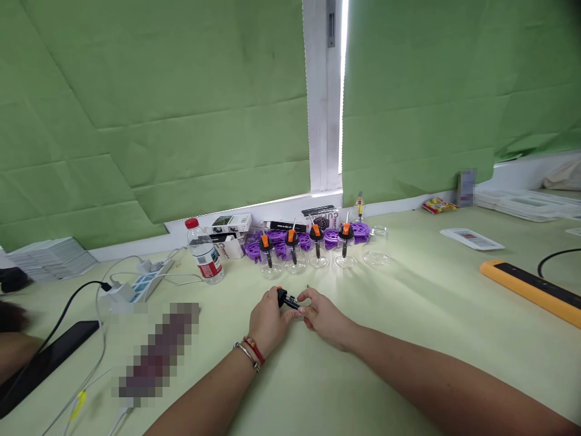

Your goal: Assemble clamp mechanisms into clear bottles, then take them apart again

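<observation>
Above the near middle of the table, my left hand is closed around the orange-and-black head of a black bottle top. My right hand pinches the narrow far end of that same top between thumb and fingers. The grip partly hides the piece, so its tip is hard to make out. Beyond my hands stands a row of several clear glass bottles fitted with similar black-and-orange tops, each with a thin rod pointing up. At the row's right end is a clear glass bottle without such a top.
Purple perforated plastic pieces and small boxes lie behind the bottles. A red-capped water bottle, a power strip and cables are at left. Another person's arm shows at far left. An orange-and-black bar lies at right.
</observation>
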Available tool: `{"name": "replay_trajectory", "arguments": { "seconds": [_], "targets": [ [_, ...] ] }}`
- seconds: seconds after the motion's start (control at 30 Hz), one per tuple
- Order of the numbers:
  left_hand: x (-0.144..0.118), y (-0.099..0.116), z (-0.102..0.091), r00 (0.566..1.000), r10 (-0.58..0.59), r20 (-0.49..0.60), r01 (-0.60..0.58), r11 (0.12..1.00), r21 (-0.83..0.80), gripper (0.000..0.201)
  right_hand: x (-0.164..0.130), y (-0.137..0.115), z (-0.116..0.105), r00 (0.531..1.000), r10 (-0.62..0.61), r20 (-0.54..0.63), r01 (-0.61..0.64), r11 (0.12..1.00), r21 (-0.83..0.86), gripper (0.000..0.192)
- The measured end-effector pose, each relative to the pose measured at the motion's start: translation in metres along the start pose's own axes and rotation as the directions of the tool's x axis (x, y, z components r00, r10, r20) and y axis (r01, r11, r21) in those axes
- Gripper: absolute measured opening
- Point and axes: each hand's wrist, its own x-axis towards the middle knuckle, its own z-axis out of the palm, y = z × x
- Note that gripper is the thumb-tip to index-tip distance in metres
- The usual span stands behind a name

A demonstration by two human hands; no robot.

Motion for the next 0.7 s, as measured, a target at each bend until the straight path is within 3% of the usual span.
{"name": "replay_trajectory", "arguments": {
  "seconds": [0.17, 0.7],
  "targets": [
    [0.002, 0.002, -0.001, 1.0, -0.03, 0.005, 0.03, 0.999, 0.014, 0.053, 0.001, 0.0, -0.001, 0.999, -0.033, -0.012, 0.033, 0.999, -0.007, 0.025],
    [0.005, 0.006, 0.0, 0.997, -0.077, 0.002, 0.076, 0.992, 0.104, 0.047, 0.001, -0.009, -0.001, 0.999, 0.024, -0.021, -0.024, 1.0, -0.009, 0.022]
  ]
}}
